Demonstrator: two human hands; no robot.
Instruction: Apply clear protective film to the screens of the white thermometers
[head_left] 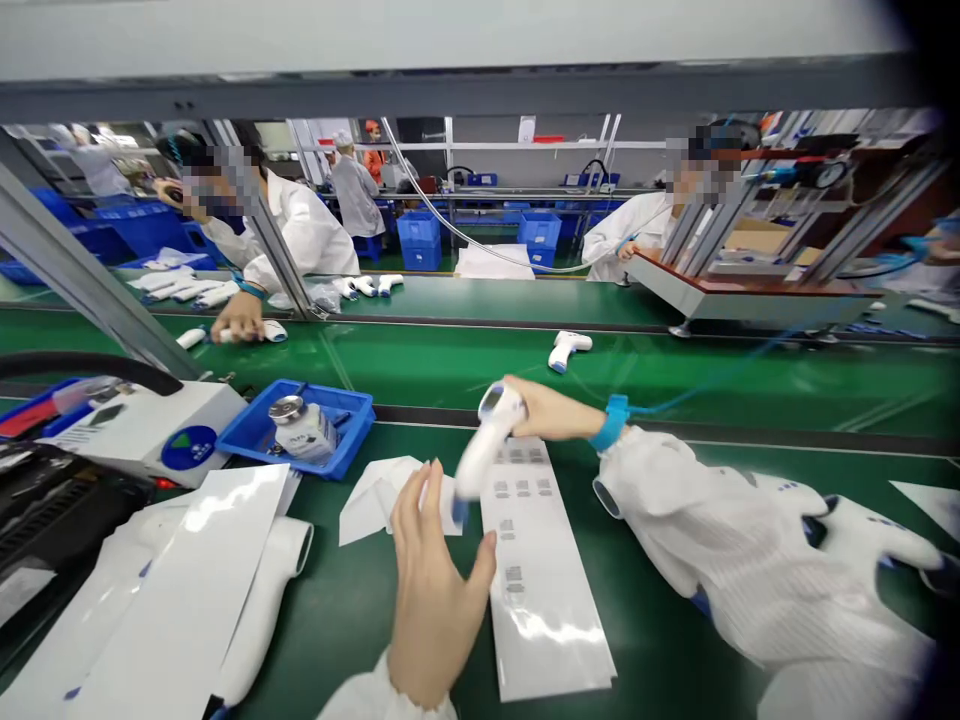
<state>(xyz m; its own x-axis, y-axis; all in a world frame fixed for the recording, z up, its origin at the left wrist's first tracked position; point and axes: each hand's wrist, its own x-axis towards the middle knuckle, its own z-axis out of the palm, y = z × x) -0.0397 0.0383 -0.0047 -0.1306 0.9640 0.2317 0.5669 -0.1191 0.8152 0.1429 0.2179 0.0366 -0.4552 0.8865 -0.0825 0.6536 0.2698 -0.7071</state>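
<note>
right hand [538, 408]: closed round white thermometer [487, 445] | left hand [435, 595]: open, empty, near it | label sheet [544, 610]: below, running toward far edge of counter [337, 610]

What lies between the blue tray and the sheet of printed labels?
In the head view, a creased white paper lies between the blue tray and the label sheet; the left hand and the held gun-shaped device partly cover it.

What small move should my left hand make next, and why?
Probably close the left hand gently around the lower end of the white gun-shaped device: only the right hand holds it, while the left, fingers spread, is close by and looks free.
</note>
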